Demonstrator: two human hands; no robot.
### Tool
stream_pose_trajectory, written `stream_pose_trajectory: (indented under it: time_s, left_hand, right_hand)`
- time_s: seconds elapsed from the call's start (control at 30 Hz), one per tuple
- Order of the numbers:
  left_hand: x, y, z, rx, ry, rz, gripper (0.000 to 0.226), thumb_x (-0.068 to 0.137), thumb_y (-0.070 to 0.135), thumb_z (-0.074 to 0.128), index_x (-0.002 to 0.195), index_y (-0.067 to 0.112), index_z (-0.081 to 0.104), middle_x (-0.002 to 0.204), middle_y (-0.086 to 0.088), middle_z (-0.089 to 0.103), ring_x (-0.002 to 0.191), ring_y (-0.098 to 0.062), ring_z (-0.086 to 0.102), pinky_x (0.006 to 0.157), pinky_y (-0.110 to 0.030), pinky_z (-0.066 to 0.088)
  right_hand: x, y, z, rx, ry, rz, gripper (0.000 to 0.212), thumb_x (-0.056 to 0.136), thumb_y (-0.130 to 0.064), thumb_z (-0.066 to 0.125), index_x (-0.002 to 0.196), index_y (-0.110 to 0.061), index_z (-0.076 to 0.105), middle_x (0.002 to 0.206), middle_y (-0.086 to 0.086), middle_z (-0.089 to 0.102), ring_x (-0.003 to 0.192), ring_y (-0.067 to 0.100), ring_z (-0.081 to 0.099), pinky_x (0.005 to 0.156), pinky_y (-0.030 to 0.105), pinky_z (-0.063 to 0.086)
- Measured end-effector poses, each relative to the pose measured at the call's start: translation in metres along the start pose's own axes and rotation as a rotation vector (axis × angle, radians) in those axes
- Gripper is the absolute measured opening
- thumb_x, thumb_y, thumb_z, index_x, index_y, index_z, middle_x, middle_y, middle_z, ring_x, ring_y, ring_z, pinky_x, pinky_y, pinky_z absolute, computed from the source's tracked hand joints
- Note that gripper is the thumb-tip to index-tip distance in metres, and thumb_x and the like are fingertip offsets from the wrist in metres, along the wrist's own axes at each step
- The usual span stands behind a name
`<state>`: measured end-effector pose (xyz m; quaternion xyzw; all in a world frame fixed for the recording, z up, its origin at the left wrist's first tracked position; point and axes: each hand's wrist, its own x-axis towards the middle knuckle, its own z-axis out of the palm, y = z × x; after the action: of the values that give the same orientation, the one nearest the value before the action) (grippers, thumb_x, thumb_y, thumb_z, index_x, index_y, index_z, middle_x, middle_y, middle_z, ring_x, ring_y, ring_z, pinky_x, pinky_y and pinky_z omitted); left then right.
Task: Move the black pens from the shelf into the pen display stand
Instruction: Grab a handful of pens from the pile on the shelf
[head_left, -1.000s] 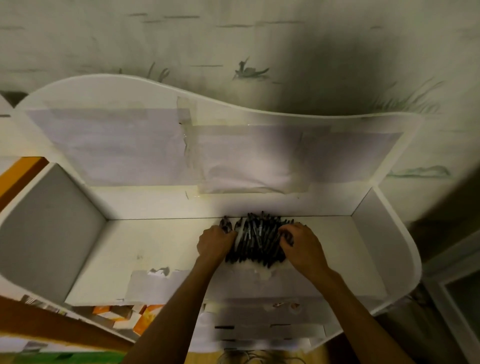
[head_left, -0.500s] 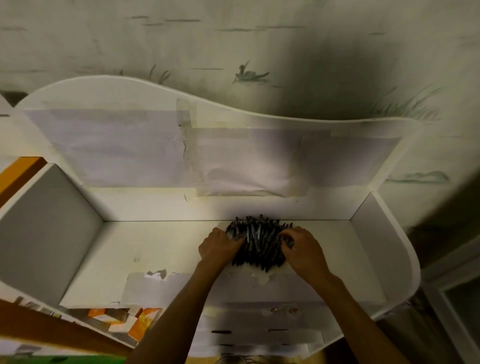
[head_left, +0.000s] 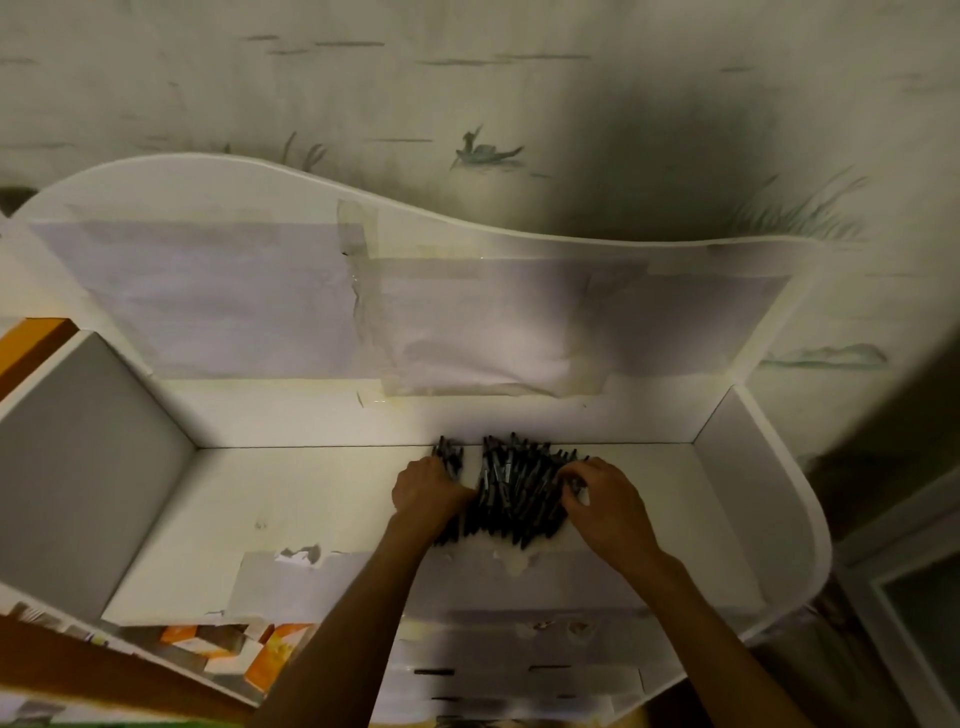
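The black pens (head_left: 519, 488) lie heaped on the white shelf (head_left: 311, 499) by its back wall. The left hand (head_left: 428, 493) curls its grip round a few pens at the heap's left edge; the right hand (head_left: 605, 501) pinches pens at the right edge.

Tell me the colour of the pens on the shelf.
Black pens, seen in the head view.

Dim light falls on pale wallpaper (head_left: 467, 78) painted with a duck (head_left: 483, 153) and reeds, above a white curved furniture backboard (head_left: 208, 192).
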<state>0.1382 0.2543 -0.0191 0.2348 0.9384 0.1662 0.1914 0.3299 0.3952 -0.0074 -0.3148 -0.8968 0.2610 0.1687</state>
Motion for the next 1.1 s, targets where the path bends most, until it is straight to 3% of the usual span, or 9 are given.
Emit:
stream_pose_trajectory:
  time_s: [0.1,0.27,0.47,0.5,0.57,0.73,0.93,1.03,1.1]
  left_hand:
    - [0.002,-0.001,-0.005,0.083,-0.016,-0.004,0.014,0.081,0.021,0.068,0.086,0.009,0.062,0.091,-0.006,0.067,0.080,-0.020,0.063,0.067,-0.026,0.050]
    - [-0.003,-0.012,-0.004,-0.069,0.072,-0.026,0.021,0.092,0.018,0.050,0.112,0.012,0.050,0.102,-0.008,0.063,0.091,-0.028,0.061,0.072,-0.032,0.044]
    - [-0.008,-0.022,-0.003,-0.609,0.400,-0.041,0.012,0.080,0.013,0.071,0.091,0.010,0.067,0.069,0.007,0.063,0.060,-0.008,0.058,0.052,-0.023,0.042]
    - [-0.010,-0.021,-0.003,-0.717,0.484,-0.018,0.005,0.083,0.016,0.073,0.084,0.014,0.069,0.066,0.008,0.063,0.059,-0.007,0.058,0.053,-0.024,0.046]
    - [-0.012,-0.018,-0.002,-0.871,0.615,0.018,0.018,0.088,0.028,0.073,0.073,0.028,0.064,0.063,0.009,0.064,0.061,-0.005,0.060,0.059,-0.025,0.050]
    - [-0.014,-0.018,0.006,-1.033,0.557,0.015,0.025,0.088,0.044,0.072,0.073,0.026,0.065,0.060,0.018,0.064,0.055,0.006,0.056,0.053,-0.006,0.041]
    - [-0.014,-0.036,0.020,-0.866,0.530,-0.012,0.018,0.091,0.031,0.071,0.080,0.019,0.065,0.073,0.008,0.064,0.068,-0.003,0.057,0.062,-0.021,0.040]
    - [-0.018,-0.037,0.017,-0.819,0.546,-0.017,0.014,0.094,0.032,0.067,0.083,0.023,0.064,0.074,0.017,0.060,0.067,0.007,0.052,0.062,-0.008,0.035]
    - [-0.017,-0.039,0.015,-0.890,0.539,-0.063,0.017,0.094,0.034,0.067,0.087,0.019,0.068,0.076,0.009,0.066,0.072,-0.004,0.061,0.064,-0.011,0.039]
  right_hand:
    - [0.004,0.000,-0.002,-0.001,0.001,-0.017,0.024,0.092,-0.016,0.062,0.115,-0.015,0.069,0.106,0.003,0.064,0.099,0.019,0.057,0.080,0.026,0.046]
    - [0.010,-0.010,-0.001,0.031,0.020,-0.069,0.024,0.092,-0.013,0.061,0.115,-0.014,0.070,0.110,0.002,0.066,0.100,0.019,0.060,0.084,0.030,0.050]
    - [0.020,-0.026,0.000,-0.005,0.028,-0.129,0.021,0.092,-0.015,0.060,0.111,-0.015,0.070,0.105,0.003,0.066,0.097,0.019,0.060,0.080,0.031,0.051]
    - [0.022,-0.028,0.000,-0.007,0.026,-0.129,0.021,0.093,-0.016,0.060,0.111,-0.016,0.070,0.105,0.003,0.066,0.097,0.019,0.060,0.080,0.031,0.051]
    - [0.025,-0.031,0.000,-0.011,0.018,-0.123,0.021,0.094,-0.017,0.059,0.111,-0.017,0.070,0.107,0.002,0.066,0.098,0.017,0.059,0.081,0.032,0.052]
    - [0.022,-0.031,0.001,-0.042,0.002,-0.136,0.024,0.095,-0.020,0.058,0.116,-0.018,0.068,0.114,0.001,0.066,0.103,0.017,0.059,0.085,0.031,0.051]
    - [0.015,-0.029,0.000,-0.059,-0.012,-0.153,0.028,0.095,-0.019,0.058,0.121,-0.018,0.067,0.117,0.001,0.065,0.107,0.016,0.059,0.089,0.029,0.049]
    - [0.017,-0.030,-0.002,-0.076,-0.017,-0.158,0.027,0.095,-0.019,0.057,0.120,-0.018,0.067,0.117,0.001,0.065,0.107,0.017,0.058,0.090,0.031,0.050]
    - [0.018,-0.032,-0.002,-0.077,-0.018,-0.163,0.026,0.095,-0.020,0.057,0.119,-0.018,0.067,0.116,0.000,0.065,0.106,0.016,0.058,0.089,0.030,0.050]
